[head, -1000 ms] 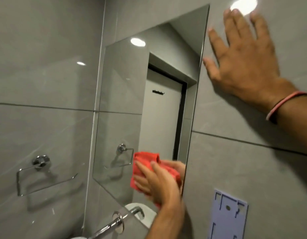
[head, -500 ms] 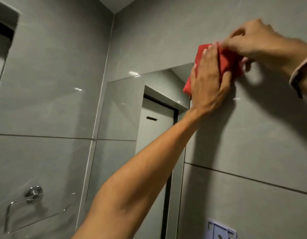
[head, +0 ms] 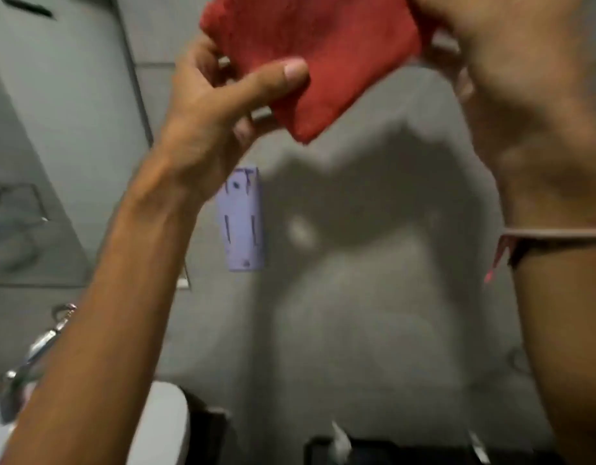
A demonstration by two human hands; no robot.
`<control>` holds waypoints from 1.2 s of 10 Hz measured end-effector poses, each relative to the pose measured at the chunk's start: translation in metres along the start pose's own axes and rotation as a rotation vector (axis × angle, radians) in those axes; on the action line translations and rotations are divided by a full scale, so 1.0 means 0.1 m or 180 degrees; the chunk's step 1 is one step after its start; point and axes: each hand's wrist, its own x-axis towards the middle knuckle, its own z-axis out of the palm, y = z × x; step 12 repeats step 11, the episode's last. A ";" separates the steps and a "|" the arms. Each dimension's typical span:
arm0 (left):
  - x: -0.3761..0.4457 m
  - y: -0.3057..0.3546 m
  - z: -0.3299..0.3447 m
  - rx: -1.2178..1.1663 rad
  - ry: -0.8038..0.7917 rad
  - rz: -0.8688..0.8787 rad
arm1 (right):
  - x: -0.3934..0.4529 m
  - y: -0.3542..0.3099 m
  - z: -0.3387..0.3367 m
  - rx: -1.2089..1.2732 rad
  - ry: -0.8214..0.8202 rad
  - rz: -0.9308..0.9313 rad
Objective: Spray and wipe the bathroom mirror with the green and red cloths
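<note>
Red cloth [head: 310,52] up at the top of my view, held between both hands in front of the grey tiled wall [head: 373,297]. My left hand [head: 222,105] is closed on its left edge: thumb pressed flat on the front face, fingers curled behind. My right hand [head: 511,88] is close to the camera and blurred; it meets the cloth's right edge and seems to grip it, but I can't make out the fingers. One corner hangs free, pointing down.

Reads to me as refolding the cloth for a fresh face. To do it well: keep the left pinch firm, bring edges together square, end with a flat pad that fills the palm.

Mirror only a blurred sliver at far left [head: 28,203]. Purple bracket [head: 243,223] on the wall behind my left wrist. Green cloth not seen.
</note>
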 end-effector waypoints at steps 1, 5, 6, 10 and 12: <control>-0.60 -0.39 0.30 -0.0347 0.0250 -0.0813 | -1.70 0.60 0.14 0.0429 -0.0170 -0.0135; -3.75 -2.35 1.12 0.1276 0.0869 -0.3391 | -4.41 2.90 -0.96 -0.0072 0.0206 0.3855; -4.13 -2.70 1.08 0.1554 0.0444 -0.3924 | -4.83 3.55 -0.94 -0.0435 -0.0050 0.4369; -4.38 -3.50 0.80 0.2145 -0.1694 -0.4005 | -4.86 4.53 -0.80 -0.1408 -0.1994 0.4078; -4.20 -3.32 0.74 0.2201 -0.1580 -0.3483 | -4.72 4.44 -0.74 -0.1849 -0.2148 0.3276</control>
